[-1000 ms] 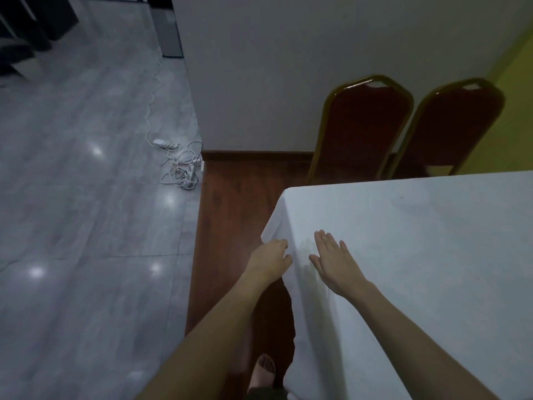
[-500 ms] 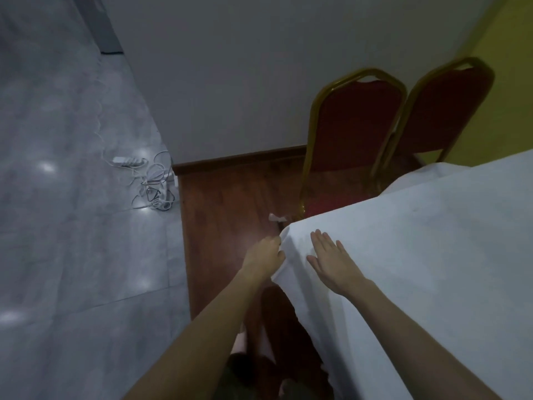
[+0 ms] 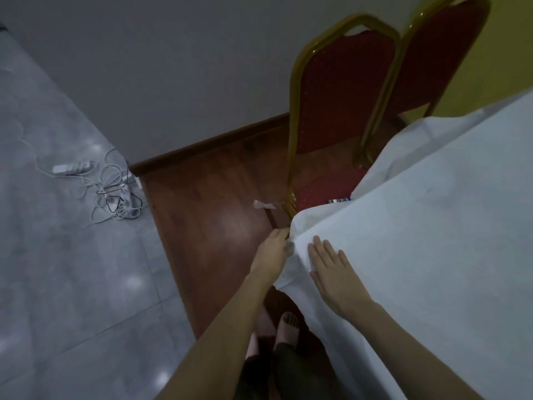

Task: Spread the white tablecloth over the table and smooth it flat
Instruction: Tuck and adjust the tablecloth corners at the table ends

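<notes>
The white tablecloth [image 3: 418, 232] covers the table and fills the right half of the view, hanging over the near-left corner. My left hand [image 3: 272, 248] is closed on the cloth's hanging edge just below that corner. My right hand [image 3: 331, 272] lies flat on top of the cloth beside the corner, fingers spread and pointing away from me. The table itself is hidden under the cloth.
Two red chairs with gold frames [image 3: 343, 90] stand against the wall behind the table corner. A tangle of white cables and a power strip [image 3: 109, 189] lies on the grey tile floor at left. My feet [image 3: 285, 330] stand on the wooden floor strip [image 3: 219, 215].
The view has tilted and moved closer to the corner. My left hand has shifted slightly along the cloth edge at the corner; my right hand stays flat on top.
</notes>
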Demonstrator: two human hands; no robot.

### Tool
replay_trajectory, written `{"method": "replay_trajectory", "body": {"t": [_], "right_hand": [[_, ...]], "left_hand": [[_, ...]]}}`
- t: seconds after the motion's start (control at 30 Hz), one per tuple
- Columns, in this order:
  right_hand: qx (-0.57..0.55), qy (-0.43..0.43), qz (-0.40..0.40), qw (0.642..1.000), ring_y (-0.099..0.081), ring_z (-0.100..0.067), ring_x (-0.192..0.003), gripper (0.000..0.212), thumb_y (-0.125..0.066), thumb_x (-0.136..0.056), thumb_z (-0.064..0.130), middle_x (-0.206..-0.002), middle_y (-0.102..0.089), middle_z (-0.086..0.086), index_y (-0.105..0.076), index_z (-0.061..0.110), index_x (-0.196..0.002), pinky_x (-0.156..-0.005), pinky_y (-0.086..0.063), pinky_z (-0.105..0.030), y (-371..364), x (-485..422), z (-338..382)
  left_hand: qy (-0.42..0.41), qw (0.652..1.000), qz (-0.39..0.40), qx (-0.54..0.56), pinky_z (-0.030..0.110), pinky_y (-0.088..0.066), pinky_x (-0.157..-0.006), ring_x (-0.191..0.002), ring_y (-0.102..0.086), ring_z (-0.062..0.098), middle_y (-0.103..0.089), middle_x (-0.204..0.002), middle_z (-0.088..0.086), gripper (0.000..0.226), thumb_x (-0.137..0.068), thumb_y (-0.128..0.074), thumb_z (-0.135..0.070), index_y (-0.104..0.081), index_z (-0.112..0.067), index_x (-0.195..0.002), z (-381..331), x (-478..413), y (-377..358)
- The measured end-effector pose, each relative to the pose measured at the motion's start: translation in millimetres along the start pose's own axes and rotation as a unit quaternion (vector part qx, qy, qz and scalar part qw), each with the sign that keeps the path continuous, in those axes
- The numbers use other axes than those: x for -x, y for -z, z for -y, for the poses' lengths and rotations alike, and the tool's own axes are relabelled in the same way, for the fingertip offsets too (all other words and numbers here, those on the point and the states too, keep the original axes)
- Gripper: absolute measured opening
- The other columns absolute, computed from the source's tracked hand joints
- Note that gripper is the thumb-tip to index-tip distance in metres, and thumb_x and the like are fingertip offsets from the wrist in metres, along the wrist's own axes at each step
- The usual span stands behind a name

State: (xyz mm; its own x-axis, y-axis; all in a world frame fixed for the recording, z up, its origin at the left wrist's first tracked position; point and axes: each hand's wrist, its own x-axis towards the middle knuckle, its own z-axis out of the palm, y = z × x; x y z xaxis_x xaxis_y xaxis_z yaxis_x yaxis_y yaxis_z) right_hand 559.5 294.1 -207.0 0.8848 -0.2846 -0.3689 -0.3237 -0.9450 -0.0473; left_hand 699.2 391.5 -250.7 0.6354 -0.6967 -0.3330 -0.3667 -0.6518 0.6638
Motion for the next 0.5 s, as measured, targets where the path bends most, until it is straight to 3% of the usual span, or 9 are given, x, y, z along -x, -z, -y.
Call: {"method": "replay_trajectory", "body": {"t": [0.03, 0.1, 0.17, 0.23, 0.37, 0.5], "right_hand": [[0.005, -0.012, -0.001, 1.000, -0.037, -0.033, -0.137, 0.078, 0.015, -0.095, 0.039, -0.151, -0.033, -0.015, -0.036, 0.005, -0.143, -0.107, -0.030, -0.045, -4, -2, 0], [0.004, -0.024, -0.013, 1.000, -0.042, -0.034, -0.134, 0.069, 0.007, -0.099, 0.033, -0.148, -0.040, -0.016, -0.040, 0.004, -0.140, -0.103, -0.038, -0.048, -9, -6, 0], [0.012, -0.023, -0.034, 0.999, -0.038, -0.034, -0.136, 0.064, 0.006, -0.099, 0.031, -0.149, -0.038, -0.017, -0.033, 0.005, -0.143, -0.104, -0.038, -0.050, -14, -9, 0], [0.022, -0.022, -0.043, 0.999, -0.035, -0.035, -0.137, 0.061, 0.006, -0.099, 0.031, -0.151, -0.034, -0.017, -0.027, 0.006, -0.144, -0.106, -0.037, -0.052, -19, -10, 0], [0.035, -0.009, -0.044, 0.998, -0.032, -0.035, -0.139, 0.061, 0.003, -0.099, 0.033, -0.152, -0.032, -0.016, -0.027, 0.006, -0.145, -0.109, -0.033, -0.052, -21, -9, -3], [0.043, 0.024, -0.051, 0.997, -0.026, -0.033, -0.142, 0.059, -0.003, -0.101, 0.036, -0.154, -0.029, -0.014, -0.027, 0.008, -0.146, -0.115, -0.014, -0.048, -19, -12, -11]], "left_hand": [[-0.025, 1.000, 0.003, -0.008, 0.029, -0.043, -0.085, -0.107, -0.056, 0.021, -0.058, -0.124, 0.006, 0.037, -0.093, -0.047, -0.008, -0.052, -0.008, -0.129, 2, -3, -3], [-0.041, 0.999, 0.006, -0.006, 0.029, -0.046, -0.079, -0.095, -0.061, 0.023, -0.065, -0.113, 0.007, 0.036, -0.092, -0.045, -0.007, -0.055, -0.012, -0.126, 3, -7, -6], [-0.032, 0.999, 0.014, 0.000, 0.036, -0.051, -0.067, -0.070, -0.061, 0.024, -0.066, -0.085, 0.009, 0.020, -0.092, -0.042, -0.006, -0.061, -0.008, -0.097, 6, -12, -13], [-0.031, 0.999, 0.025, -0.007, 0.041, -0.050, -0.062, -0.060, -0.053, 0.022, -0.058, -0.071, 0.007, 0.018, -0.090, -0.042, -0.004, -0.054, -0.007, -0.077, 7, -14, -14], [-0.089, 0.995, 0.021, -0.050, 0.029, -0.038, -0.060, -0.069, -0.052, 0.020, -0.059, -0.083, 0.009, 0.014, -0.091, -0.046, -0.006, -0.059, -0.007, -0.087, 18, -10, -14], [-0.118, 0.983, 0.031, -0.139, 0.023, -0.032, -0.061, -0.081, -0.059, 0.021, -0.061, -0.095, 0.006, 0.017, -0.095, -0.046, -0.013, -0.062, -0.011, -0.102, 31, -12, -12]]}}
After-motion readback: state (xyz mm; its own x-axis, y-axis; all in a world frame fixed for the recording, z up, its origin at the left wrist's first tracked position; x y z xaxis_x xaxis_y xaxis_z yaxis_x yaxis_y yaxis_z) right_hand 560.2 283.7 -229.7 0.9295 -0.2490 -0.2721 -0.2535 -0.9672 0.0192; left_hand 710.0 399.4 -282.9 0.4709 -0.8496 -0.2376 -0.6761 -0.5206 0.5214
